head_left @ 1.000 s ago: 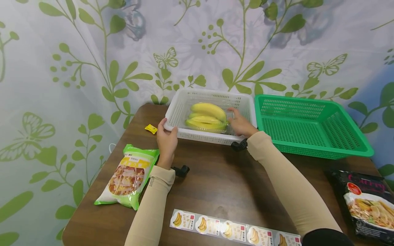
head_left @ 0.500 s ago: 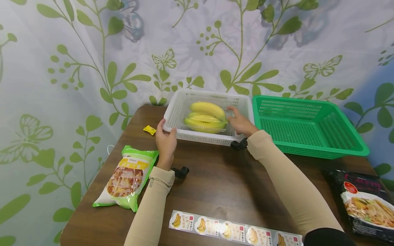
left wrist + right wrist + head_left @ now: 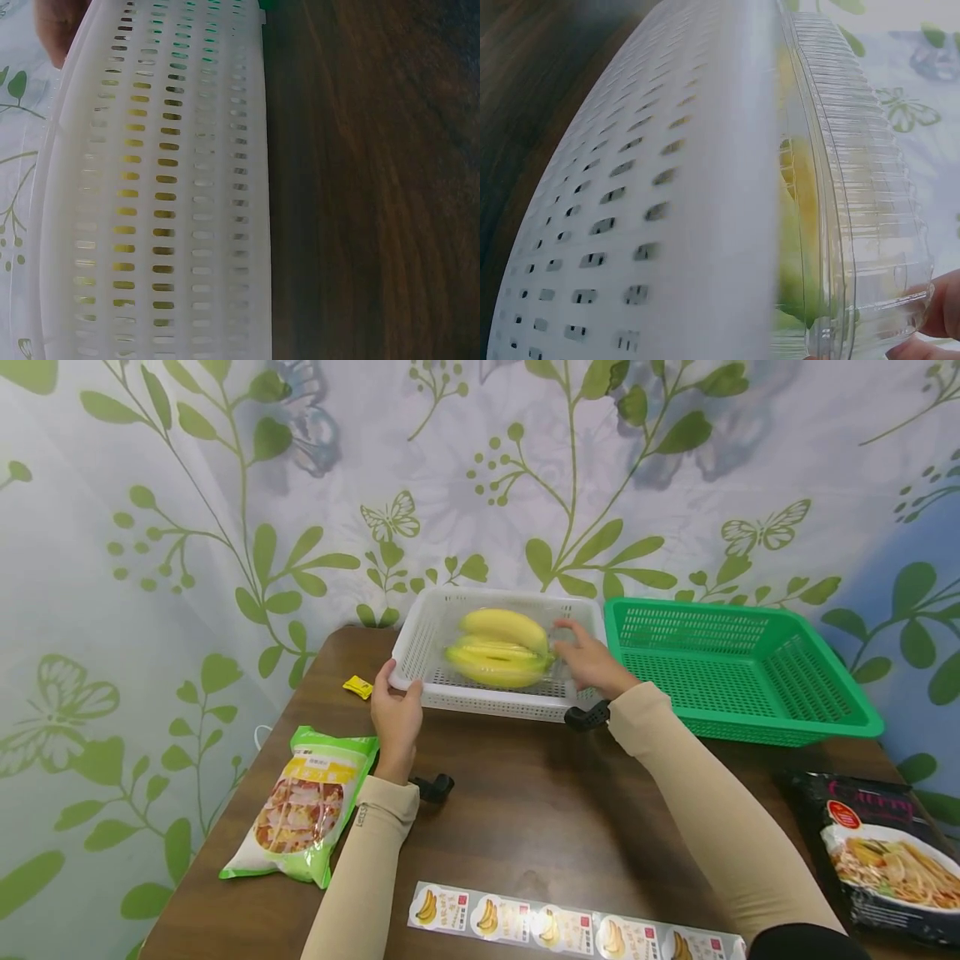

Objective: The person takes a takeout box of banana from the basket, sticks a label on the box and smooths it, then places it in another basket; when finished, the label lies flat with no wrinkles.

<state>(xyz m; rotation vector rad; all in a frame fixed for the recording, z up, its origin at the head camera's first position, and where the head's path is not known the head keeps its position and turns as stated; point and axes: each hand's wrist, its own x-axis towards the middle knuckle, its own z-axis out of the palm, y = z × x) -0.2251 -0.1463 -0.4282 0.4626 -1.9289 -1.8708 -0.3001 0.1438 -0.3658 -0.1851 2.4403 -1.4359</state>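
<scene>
Several yellow bananas [image 3: 501,647] lie inside a clear plastic box [image 3: 862,195], within the white perforated basket [image 3: 480,700]. My right hand [image 3: 592,664] holds the box by its right end, above the basket's front right part; in the right wrist view the box stands up past the rim and fingertips [image 3: 949,304] pinch its edge. My left hand [image 3: 396,722] grips the front left corner of the white basket, thumb at the front rim. The left wrist view shows the basket's slotted side wall [image 3: 165,195], with yellow showing through.
A green basket [image 3: 720,727] stands right of the white one. On the brown table [image 3: 540,810] lie a green-and-white food bag [image 3: 303,810], a small yellow packet [image 3: 358,687], a strip of banana stickers [image 3: 570,927] and a black curry noodle pack [image 3: 885,852]. A patterned cloth hangs behind.
The boxed bananas have risen slightly relative to the white basket, with my right hand at their right end. My left hand stays on the basket corner. The head view has shifted a little.
</scene>
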